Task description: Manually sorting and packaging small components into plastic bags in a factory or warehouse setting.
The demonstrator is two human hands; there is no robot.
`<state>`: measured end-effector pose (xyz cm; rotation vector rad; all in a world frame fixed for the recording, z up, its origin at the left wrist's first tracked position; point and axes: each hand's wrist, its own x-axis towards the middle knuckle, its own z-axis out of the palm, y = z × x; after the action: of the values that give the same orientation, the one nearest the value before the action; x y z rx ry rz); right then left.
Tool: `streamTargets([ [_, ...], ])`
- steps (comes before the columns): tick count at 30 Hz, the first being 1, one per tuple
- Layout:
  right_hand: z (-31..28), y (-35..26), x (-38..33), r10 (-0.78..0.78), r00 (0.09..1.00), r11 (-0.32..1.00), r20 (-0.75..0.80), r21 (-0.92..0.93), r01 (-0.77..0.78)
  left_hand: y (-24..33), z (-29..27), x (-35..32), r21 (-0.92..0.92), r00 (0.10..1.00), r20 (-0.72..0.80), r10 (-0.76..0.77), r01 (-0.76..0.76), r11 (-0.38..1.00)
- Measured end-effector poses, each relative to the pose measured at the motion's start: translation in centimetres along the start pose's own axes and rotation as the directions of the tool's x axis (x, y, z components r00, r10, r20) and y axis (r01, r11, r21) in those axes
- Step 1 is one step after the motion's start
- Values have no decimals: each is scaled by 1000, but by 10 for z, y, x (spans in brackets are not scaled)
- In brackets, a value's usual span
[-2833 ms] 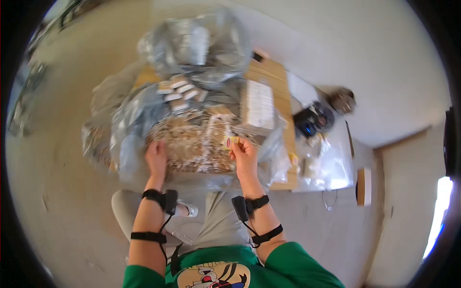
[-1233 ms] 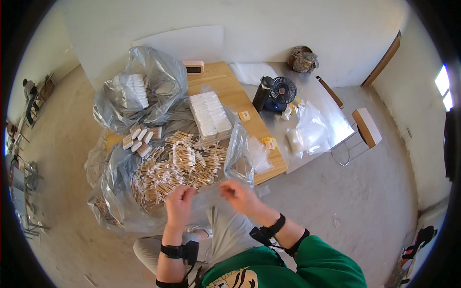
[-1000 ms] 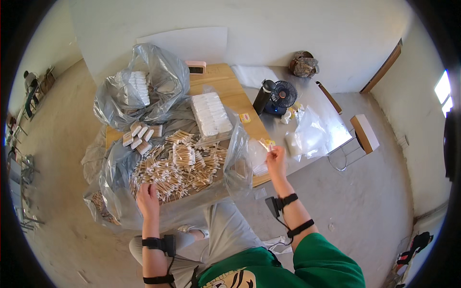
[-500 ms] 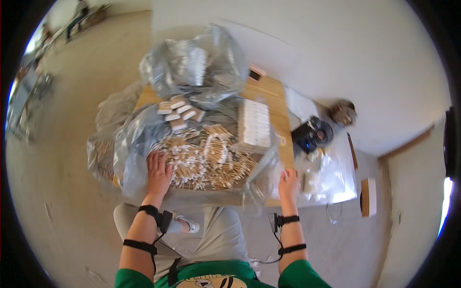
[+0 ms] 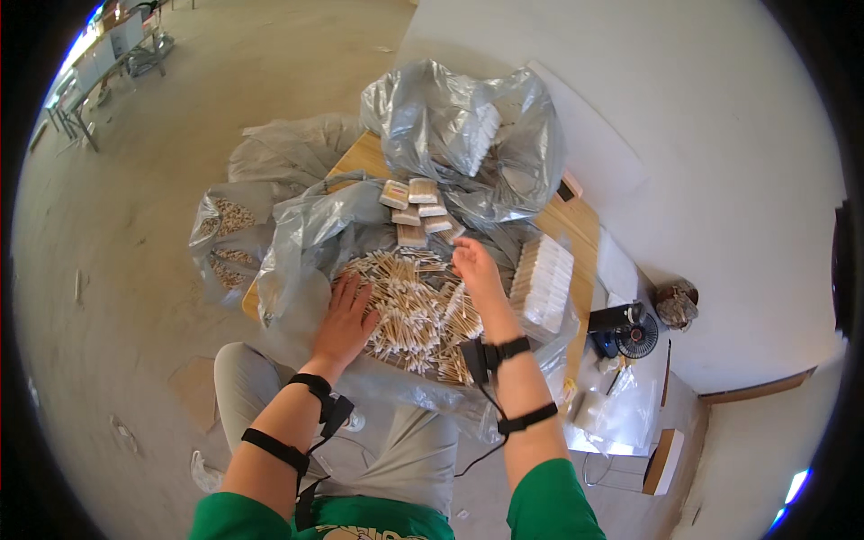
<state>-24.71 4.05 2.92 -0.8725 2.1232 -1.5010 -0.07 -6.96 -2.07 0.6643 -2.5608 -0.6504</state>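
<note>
The left hand (image 5: 342, 326) lies palm down at the left edge of a loose heap of wooden-stick, white-tipped cotton swabs (image 5: 405, 310). Its fingers (image 5: 350, 290) are spread apart, with the thumb out to the right, over the heap's edge. The heap extends rightward from the left fingers to below the right fingers.

The right hand (image 5: 481, 270) is raised at the far right side of the heap. Its fingers (image 5: 463, 256) are bent and close together; whether they grip anything cannot be determined. Just beyond and to the left of the right fingers sits a cluster of small rectangular swab bundles (image 5: 411, 216); contact with the nearest bundle cannot be confirmed.

To the right of the right fingers stands a block of white rectangular packs (image 5: 542, 283). Farther beyond them is a large, translucent grey plastic bag (image 5: 418, 108). A pale wooden surface (image 5: 576, 220) carries these items. Beyond the left fingers, crumpled grey plastic sheeting (image 5: 306, 229) borders the heap.
</note>
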Motion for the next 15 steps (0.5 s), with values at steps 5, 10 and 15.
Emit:
streamTargets([
  [5, 44, -13, 44, 399, 916, 871, 48, 290, -395, -5, 2, -3, -55, 1000, -16, 2, -3, 998],
  [10, 36, 5, 25, 251, 961, 928, -117, 310, -205, -1, 1, -2, -113, 999, -39, -1, -4, 994],
  [15, 29, -23, -63, 72, 959, 985, -275, 170, -25, -9, -2, -7, -223, 993, -119, 15, -41, 974],
])
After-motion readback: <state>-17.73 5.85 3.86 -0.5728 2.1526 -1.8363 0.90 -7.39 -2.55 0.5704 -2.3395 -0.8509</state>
